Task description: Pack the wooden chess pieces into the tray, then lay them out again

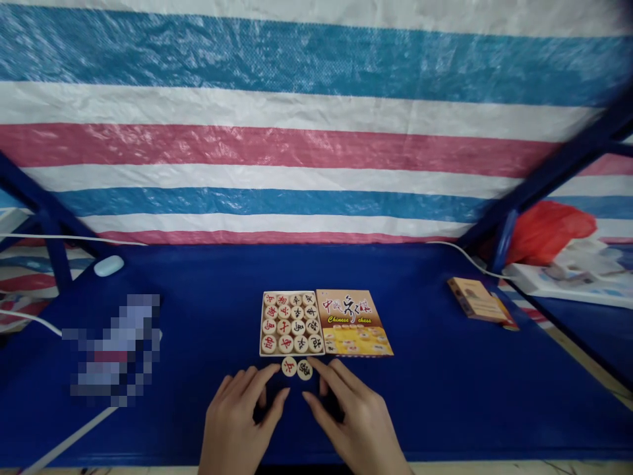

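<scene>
Two round Chinese chess pieces lie side by side on the blue table, just in front of the box: a red-marked piece (289, 367) on the left and a black-marked piece (304, 370) on the right. My left hand (244, 412) has its index fingertip at the red-marked piece, thumb held apart. At the black-marked piece is the index fingertip of my right hand (349, 409), its thumb also apart. Neither hand grips a piece. Behind them sits the open box (262, 323), filled with rows of red and black pieces. Its printed lid (353, 323) lies against the right side.
A small brown box (475, 299) lies at the right of the table (208, 284). A white mouse-shaped object (109, 266) rests at the back left, near a blurred-out item (116, 349) and a white cable (74, 439). Blue frame bars and a striped sheet stand behind.
</scene>
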